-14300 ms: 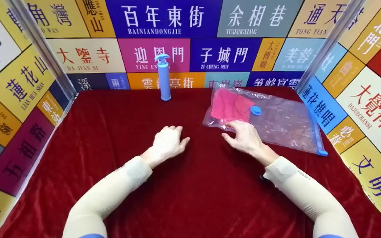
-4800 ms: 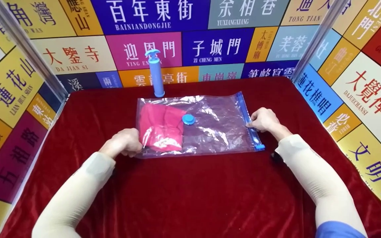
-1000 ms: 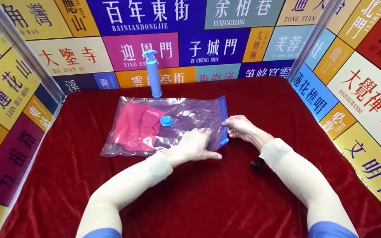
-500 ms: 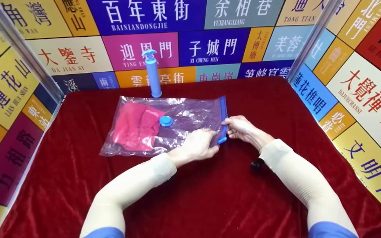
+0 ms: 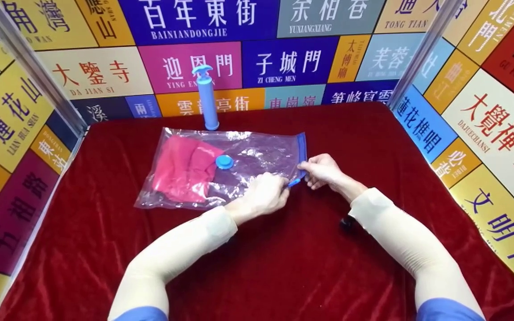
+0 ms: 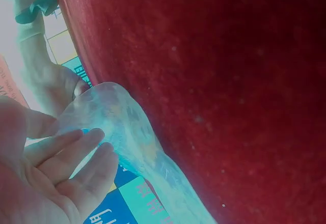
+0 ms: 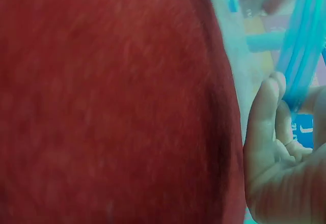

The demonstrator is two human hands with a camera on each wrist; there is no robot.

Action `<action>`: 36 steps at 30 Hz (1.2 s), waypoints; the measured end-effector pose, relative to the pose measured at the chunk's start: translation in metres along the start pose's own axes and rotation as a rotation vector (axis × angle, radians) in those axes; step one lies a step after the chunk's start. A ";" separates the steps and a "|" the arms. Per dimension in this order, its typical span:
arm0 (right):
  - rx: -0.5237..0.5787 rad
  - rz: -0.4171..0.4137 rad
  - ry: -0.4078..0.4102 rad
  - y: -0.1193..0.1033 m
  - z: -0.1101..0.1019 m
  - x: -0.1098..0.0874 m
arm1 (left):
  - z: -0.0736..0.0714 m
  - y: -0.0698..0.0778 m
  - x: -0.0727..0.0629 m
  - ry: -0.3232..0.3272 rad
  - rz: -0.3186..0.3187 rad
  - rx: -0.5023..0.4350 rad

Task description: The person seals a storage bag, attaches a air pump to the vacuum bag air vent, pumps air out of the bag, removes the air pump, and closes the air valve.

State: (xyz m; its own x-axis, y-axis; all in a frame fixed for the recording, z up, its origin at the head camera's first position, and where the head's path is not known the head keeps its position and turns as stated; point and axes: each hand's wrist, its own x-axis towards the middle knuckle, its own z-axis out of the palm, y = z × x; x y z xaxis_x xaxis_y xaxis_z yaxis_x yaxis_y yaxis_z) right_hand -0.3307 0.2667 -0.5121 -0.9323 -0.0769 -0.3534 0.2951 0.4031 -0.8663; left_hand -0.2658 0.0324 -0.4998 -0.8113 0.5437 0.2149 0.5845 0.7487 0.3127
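Observation:
A clear vacuum storage bag [image 5: 257, 154] lies on the red cloth, with a folded pink cloth [image 5: 183, 169] in its left part and a round blue valve cap [image 5: 224, 162] near the middle. Along its right end runs a blue zip strip [image 5: 302, 147], its near end lifted and bent. My left hand [image 5: 263, 195] pinches the bag's near right corner beside a bright blue slider [image 5: 294, 182]; the left wrist view shows the film between thumb and fingers. Thumb and fingers of my right hand [image 5: 324, 171] pinch the zip strip [image 7: 300, 46] a little farther up.
Behind the bag stands a light blue hand pump [image 5: 208, 100], upright near the back edge of the red cloth [image 5: 257, 276]. Panels of printed signs [image 5: 194, 67] wall in the back and both sides.
Over the last second my left hand has gone from fingers spread on the bag to pinching its corner, and the slider end has lifted and turned. Earlier, the bag was brought leftward and turned.

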 end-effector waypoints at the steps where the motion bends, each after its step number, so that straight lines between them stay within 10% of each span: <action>1: -0.074 -0.027 0.028 -0.001 0.000 -0.001 | 0.000 0.000 0.000 0.008 -0.004 0.000; 8: -0.582 -0.270 0.314 -0.011 0.001 -0.010 | 0.000 0.000 -0.001 0.077 -0.015 0.000; 16: -0.613 -0.510 0.423 -0.033 0.000 -0.027 | -0.005 -0.001 0.002 0.117 -0.010 -0.057; 20: -0.474 -0.642 0.323 -0.040 -0.003 -0.032 | -0.007 -0.003 0.003 0.124 -0.009 -0.086; 26: -0.200 -0.693 -0.040 -0.047 -0.006 -0.035 | -0.009 -0.006 0.003 0.114 -0.021 -0.106; 36: -0.260 -0.753 -0.232 -0.049 -0.008 -0.035 | -0.012 -0.006 0.002 0.069 -0.020 -0.066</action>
State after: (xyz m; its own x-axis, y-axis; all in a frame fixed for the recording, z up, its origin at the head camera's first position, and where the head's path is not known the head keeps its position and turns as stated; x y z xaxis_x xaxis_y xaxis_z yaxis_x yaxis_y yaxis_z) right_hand -0.3143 0.2572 -0.4547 -0.7859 -0.5850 0.2004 -0.4752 0.3640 -0.8010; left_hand -0.2713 0.0241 -0.4898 -0.8227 0.4999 0.2707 0.5684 0.7311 0.3774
